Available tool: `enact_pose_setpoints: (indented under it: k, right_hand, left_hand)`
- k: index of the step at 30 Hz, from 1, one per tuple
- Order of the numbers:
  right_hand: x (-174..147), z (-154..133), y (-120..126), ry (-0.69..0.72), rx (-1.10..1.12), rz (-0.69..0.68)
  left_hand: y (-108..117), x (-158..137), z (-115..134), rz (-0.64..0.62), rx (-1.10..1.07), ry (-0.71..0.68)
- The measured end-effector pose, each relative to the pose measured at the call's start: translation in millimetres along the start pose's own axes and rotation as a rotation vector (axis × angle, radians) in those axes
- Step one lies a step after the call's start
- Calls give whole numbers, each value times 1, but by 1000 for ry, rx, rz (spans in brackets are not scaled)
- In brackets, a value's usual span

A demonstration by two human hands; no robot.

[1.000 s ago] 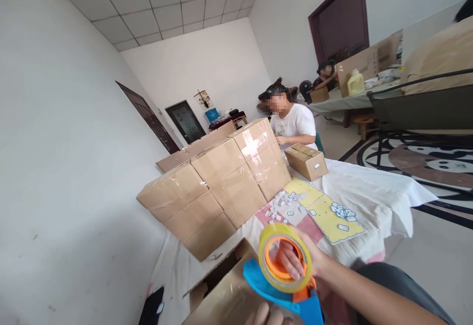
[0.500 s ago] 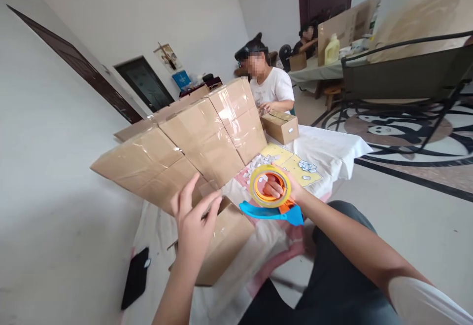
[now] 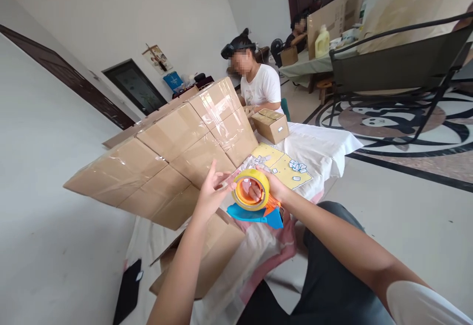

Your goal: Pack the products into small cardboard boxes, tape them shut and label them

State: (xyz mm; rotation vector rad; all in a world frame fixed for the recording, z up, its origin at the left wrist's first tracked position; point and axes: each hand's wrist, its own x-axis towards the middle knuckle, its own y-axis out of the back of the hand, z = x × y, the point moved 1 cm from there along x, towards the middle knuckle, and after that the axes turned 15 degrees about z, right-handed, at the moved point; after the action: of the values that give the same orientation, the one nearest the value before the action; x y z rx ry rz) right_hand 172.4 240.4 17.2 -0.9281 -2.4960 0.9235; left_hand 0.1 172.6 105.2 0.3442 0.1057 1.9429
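My right hand grips a tape dispenser with a blue and orange body, its fingers showing through the core of the roll. A yellowish roll of clear tape sits on the dispenser. My left hand is open at the roll's left side, fingers spread, its fingertips close to the tape; whether they touch it I cannot tell. Below both hands stands a cardboard box with raised flaps, partly hidden by my left forearm.
A wall of stacked, taped cardboard boxes rises beyond my hands. Small white labels lie on a yellow sheet. Across the table a person sits behind a closed box. A black flat object lies at lower left.
My left hand has moved right, up to the tape roll. The dispenser in my right hand has shifted slightly left in view, and the camera has turned a little.
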Motion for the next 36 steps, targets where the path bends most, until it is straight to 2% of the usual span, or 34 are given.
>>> enact_pose_setpoints:
  k: [2, 4, 7, 12, 14, 18, 20, 23, 27, 29, 31, 33, 34, 36]
  right_hand:
    - [-2, 1, -4, -27, 25, -42]
    - [-4, 1, -6, -53, 60, -32]
    - [-7, -3, -7, -20, 49, 35]
    - [-12, -16, -3, 273, -231, 203]
    - [-10, -18, 1, 343, -447, 326]
    - [7, -15, 15, 443, -896, 711]
    - [23, -8, 24, 452, -999, 821]
    - [52, 12, 32, 398, -1042, 897]
    - [79, 41, 31, 299, -1113, 896]
    - [79, 42, 26, 335, -1164, 927]
    - [69, 32, 17, 512, -1205, 969]
    - [52, 17, 1, 742, -1171, 919]
    - [42, 11, -10, 822, -1131, 842]
    - [20, 4, -34, 881, -1034, 619]
  left_hand:
    - [-5, 0, -2, -108, -95, 103]
    - [-7, -2, -1, -161, -171, 182]
    - [-7, -6, -1, -87, -209, 208]
    - [-1, -7, -2, 36, -100, 53]
    - [7, -9, 2, 80, -26, 22]
    - [31, -19, 13, 156, 43, -10]
    - [40, -26, 15, 180, -15, -10]
    - [46, -36, 16, 215, -139, 22]
    - [48, -48, 13, 260, -235, 42]
    - [53, -56, 11, 285, -249, 46]
    - [60, -67, 8, 314, -242, 51]
    - [66, -78, 6, 350, -210, 52]
    - [67, -84, 4, 364, -179, 59]
    - [64, -96, 0, 377, -103, 81]
